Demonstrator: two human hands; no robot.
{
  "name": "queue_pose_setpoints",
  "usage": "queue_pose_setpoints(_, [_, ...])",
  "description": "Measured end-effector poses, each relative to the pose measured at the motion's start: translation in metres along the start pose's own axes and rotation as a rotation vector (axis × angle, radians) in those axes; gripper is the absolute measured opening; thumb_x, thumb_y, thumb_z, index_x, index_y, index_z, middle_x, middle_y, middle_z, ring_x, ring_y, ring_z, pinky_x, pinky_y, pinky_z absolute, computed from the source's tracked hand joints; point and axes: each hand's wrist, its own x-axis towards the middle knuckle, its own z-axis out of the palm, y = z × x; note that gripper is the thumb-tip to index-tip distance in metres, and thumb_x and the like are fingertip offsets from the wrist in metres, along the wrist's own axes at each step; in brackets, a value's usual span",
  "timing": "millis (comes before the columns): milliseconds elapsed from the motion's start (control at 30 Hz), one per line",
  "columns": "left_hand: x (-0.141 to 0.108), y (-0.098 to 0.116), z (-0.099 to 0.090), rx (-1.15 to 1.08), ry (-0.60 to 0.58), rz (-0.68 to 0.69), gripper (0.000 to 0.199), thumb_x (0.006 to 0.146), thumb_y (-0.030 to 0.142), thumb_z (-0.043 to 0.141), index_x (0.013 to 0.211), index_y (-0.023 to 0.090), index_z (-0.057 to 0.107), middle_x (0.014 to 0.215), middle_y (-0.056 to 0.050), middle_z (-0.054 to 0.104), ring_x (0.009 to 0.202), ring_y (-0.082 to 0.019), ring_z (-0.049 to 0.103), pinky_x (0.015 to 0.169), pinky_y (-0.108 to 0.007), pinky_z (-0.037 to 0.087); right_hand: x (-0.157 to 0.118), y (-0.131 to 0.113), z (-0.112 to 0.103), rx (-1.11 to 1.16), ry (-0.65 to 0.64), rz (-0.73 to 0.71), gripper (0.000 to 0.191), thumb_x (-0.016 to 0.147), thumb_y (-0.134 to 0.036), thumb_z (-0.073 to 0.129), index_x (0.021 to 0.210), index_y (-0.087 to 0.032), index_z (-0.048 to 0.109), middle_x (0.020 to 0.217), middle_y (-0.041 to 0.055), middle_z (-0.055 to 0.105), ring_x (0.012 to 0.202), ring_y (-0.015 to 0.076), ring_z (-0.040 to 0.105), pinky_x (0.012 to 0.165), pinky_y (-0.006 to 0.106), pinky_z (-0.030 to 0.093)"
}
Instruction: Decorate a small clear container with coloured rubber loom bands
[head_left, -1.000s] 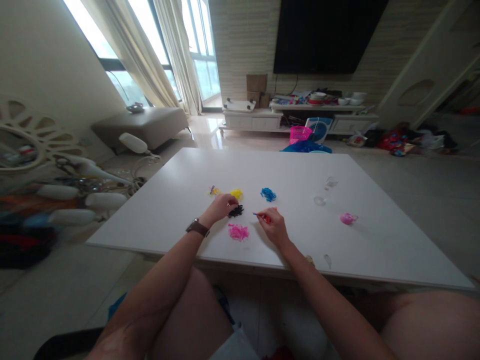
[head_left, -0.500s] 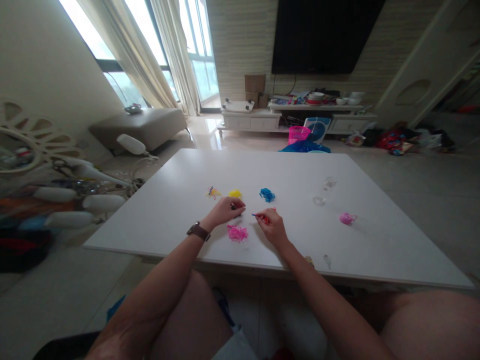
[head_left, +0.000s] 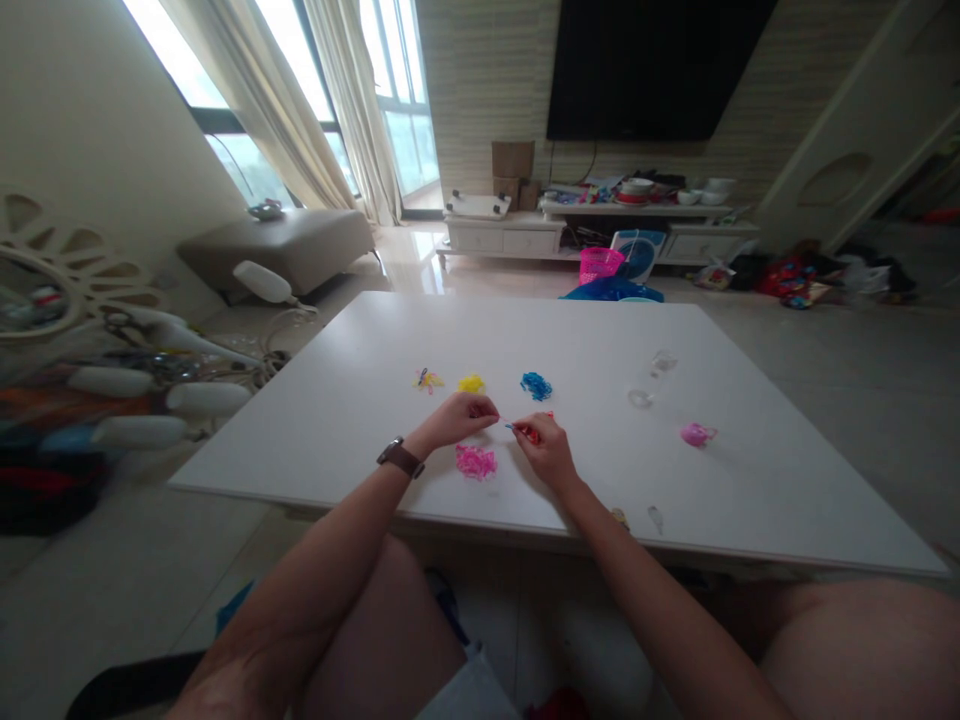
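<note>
- Currently, my left hand [head_left: 454, 420] has its fingertips drawn together, pinching what looks like a thin, pale pinkish strand [head_left: 504, 418].
- My right hand [head_left: 549, 450] grips a slim, blue-tipped stick [head_left: 510, 427] just beside those fingertips; the strand meets its tip, though whether it loops around I cannot tell.
- Both grips sit above the glossy white rectangular surface [head_left: 337, 420], near its front edge.
- Small red bits [head_left: 532, 436] show at my right fingers, partly hidden.
- A loose pile of bright pink loops [head_left: 475, 462] lies nearer me than my left hand; a small yellow pile [head_left: 472, 384] lies beyond it.
- Farther out, I have a blue pile of loops [head_left: 536, 386] and a mixed-colour cluster [head_left: 428, 380].
</note>
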Motion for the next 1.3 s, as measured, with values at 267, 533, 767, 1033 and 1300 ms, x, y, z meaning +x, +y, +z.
queue_pose_setpoints(267, [-0.007, -0.009, -0.008, -0.003, -0.277, -0.011, 0.013, 0.076, 0.022, 0.069, 0.079, 0.014, 0.078, 0.070, -0.004, 0.070, 0.064, -0.013, 0.060, 0.060, -0.023, 0.043, -0.001, 0.000, 0.001, 0.001, 0.005, 0.000, 0.011, 0.092, -0.020, 0.060, 0.096, -0.021, 0.070, 0.085, 0.0051, 0.067, 0.080, 0.0201, 0.061, 0.078, 0.034, 0.048])
queue_pose_setpoints(533, [-0.009, -0.007, -0.013, 0.155, -0.340, 0.014, 0.014, 0.070, 0.016, 0.072, 0.080, 0.016, 0.082, 0.070, -0.003, 0.069, 0.067, -0.012, 0.059, 0.062, -0.022, 0.041, -0.001, 0.001, 0.000, 0.004, 0.005, 0.018, 0.008, 0.092, -0.020, 0.060, 0.091, -0.021, 0.069, 0.084, 0.0047, 0.067, 0.079, 0.0199, 0.061, 0.077, 0.034, 0.048])
queue_pose_setpoints(767, [-0.011, -0.006, -0.013, 0.147, -0.312, -0.015, 0.015, 0.073, 0.023, 0.072, 0.083, 0.015, 0.081, 0.073, -0.004, 0.070, 0.068, -0.013, 0.059, 0.062, -0.022, 0.043, 0.000, -0.001, -0.001, 0.005, -0.001, 0.021, 0.008, 0.090, -0.020, 0.061, 0.086, -0.021, 0.068, 0.081, 0.0040, 0.067, 0.077, 0.0190, 0.060, 0.074, 0.033, 0.047])
queue_pose_setpoints(1033, [-0.003, 0.003, 0.009, 0.060, -0.080, 0.034, 0.023, 0.081, 0.024, 0.069, 0.100, 0.013, 0.076, 0.076, -0.004, 0.072, 0.068, -0.012, 0.060, 0.066, -0.023, 0.045, 0.000, -0.002, -0.001, 0.047, -0.032, 0.006, 0.006, 0.090, -0.020, 0.063, 0.087, -0.020, 0.068, 0.079, 0.0029, 0.066, 0.073, 0.0176, 0.060, 0.069, 0.030, 0.046])
queue_pose_setpoints(1300, [-0.002, 0.009, 0.009, 0.080, -0.057, 0.045, 0.019, 0.087, 0.027, 0.064, 0.087, 0.013, 0.076, 0.072, -0.003, 0.069, 0.066, -0.012, 0.058, 0.064, -0.023, 0.043, -0.001, -0.002, 0.000, 0.037, -0.032, 0.024, 0.005, 0.088, -0.024, 0.066, 0.086, -0.021, 0.068, 0.077, 0.0024, 0.066, 0.069, 0.0171, 0.058, 0.066, 0.031, 0.045])
